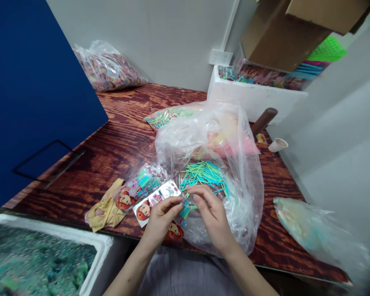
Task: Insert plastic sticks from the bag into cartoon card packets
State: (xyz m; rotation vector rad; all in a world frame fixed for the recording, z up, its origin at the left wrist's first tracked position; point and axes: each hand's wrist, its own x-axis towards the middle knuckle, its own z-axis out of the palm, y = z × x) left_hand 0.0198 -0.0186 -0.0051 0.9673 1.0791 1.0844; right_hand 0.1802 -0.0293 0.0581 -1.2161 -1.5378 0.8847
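Note:
My left hand [166, 213] is closed in a pinch at the top of a small printed plastic packet [175, 231] with a red-haired cartoon figure. Blue and green sticks [185, 211] show in it between my hands. Close beside, my right hand [212, 211] has its thumb and fingers drawn together near the packet's mouth; what they grip is too small to tell. Just beyond lies a pile of loose blue and green thin sticks [205, 174] in a large clear plastic bag [249, 197]. Left of my hands are a white printed card [165, 191] and filled packets [126, 198].
A yellow cloth [106, 209] lies near the front edge, above a white foam box [103, 242]. A blue panel [43, 90] stands at left. Further back are a bulging bag [111, 68], another foam box [255, 98], cardboard boxes [271, 37] and a paper cup [278, 144].

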